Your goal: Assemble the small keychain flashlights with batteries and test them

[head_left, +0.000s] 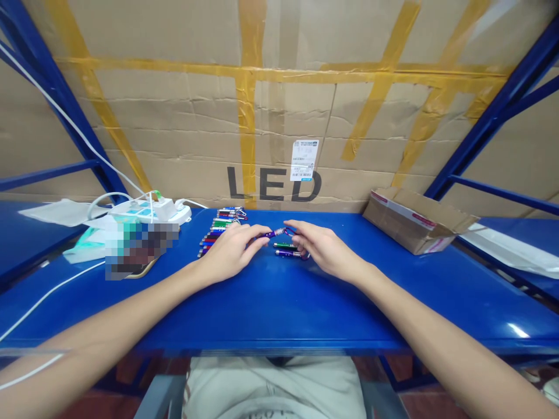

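Note:
Between my two hands, just above the table, is a slim purple keychain penlight (276, 233) with a silver band and a clip at its right end. My left hand (233, 247) pinches its left end between thumb and fingers. At the clip end, my right hand (325, 247) has its fingers closed on the clip, the index finger stretched over it. Under the right hand's fingertips lie a green penlight (285, 245) and another purple penlight (286, 254), side by side. A row of several coloured penlights (222, 223) lies beyond my left hand, partly hidden by it.
On the left are a white power strip (179, 212) with cables, a phone (146, 269) largely blurred out, and a green-and-white packet (85, 247). An open cardboard box (410, 224) stands at the right. A large taped carton (196, 139) walls off the blue table's (271, 314) back.

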{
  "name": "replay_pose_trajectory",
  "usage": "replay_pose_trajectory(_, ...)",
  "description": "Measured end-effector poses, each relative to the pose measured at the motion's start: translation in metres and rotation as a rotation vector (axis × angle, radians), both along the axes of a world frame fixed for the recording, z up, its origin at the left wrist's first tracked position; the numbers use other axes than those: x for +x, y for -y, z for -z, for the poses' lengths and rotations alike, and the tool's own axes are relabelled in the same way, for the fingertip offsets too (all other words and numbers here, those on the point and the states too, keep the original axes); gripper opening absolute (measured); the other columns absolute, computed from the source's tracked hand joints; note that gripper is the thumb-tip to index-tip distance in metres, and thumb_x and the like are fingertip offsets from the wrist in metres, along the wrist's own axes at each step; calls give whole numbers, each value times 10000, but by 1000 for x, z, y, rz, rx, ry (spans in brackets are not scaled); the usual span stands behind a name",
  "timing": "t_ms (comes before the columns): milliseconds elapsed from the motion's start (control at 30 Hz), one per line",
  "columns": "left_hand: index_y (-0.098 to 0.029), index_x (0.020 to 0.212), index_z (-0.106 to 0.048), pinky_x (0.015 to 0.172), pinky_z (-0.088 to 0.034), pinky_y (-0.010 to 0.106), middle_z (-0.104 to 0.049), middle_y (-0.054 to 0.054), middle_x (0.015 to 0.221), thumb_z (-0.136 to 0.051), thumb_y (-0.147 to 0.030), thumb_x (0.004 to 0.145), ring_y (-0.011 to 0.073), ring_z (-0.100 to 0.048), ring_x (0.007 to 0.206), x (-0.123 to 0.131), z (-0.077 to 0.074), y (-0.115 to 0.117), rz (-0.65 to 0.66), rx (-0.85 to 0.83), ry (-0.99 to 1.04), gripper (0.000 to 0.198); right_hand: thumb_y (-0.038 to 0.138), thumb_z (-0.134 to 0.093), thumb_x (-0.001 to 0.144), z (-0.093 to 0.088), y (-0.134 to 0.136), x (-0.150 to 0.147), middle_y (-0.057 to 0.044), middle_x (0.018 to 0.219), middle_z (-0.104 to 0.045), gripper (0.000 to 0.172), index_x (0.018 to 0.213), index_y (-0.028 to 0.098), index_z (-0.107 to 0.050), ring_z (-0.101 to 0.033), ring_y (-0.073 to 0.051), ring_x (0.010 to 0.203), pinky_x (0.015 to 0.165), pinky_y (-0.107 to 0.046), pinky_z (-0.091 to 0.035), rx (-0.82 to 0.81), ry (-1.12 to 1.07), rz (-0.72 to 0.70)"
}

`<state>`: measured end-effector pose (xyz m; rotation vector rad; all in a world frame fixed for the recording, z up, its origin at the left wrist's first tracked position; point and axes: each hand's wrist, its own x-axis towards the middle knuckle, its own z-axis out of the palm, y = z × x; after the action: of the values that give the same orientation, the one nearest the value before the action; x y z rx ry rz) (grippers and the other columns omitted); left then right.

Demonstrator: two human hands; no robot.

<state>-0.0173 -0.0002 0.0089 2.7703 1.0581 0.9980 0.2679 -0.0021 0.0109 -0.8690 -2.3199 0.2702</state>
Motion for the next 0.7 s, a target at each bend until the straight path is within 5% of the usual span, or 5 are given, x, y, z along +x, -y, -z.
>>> replay_pose_trajectory(333, -268, 1318, -705, 1040, -500, 396, -792, 29, 1304, -500, -433, 1148, 253, -730, 1180, 0, 2, 1, 38, -81, 53, 313, 361, -567, 1116, -7, 5, -3, -94, 1189, -766, 231, 1222, 207, -701, -713, -231, 1034, 931, -352, -535, -91, -53, -49)
replay_pose_trajectory(700, -274, 1339, -699, 1027, -502, 393, -782, 37, 1321, -479, -453, 1157, 249, -720, 1179, -2, 3, 1, 46, -52, 36, 338, 400, -743, 965, -5, 1, -5, -46, 944, -730, 275, 1105, 176, -819, -618, -167, 762, 705, -305, -499, -375, -317, -53)
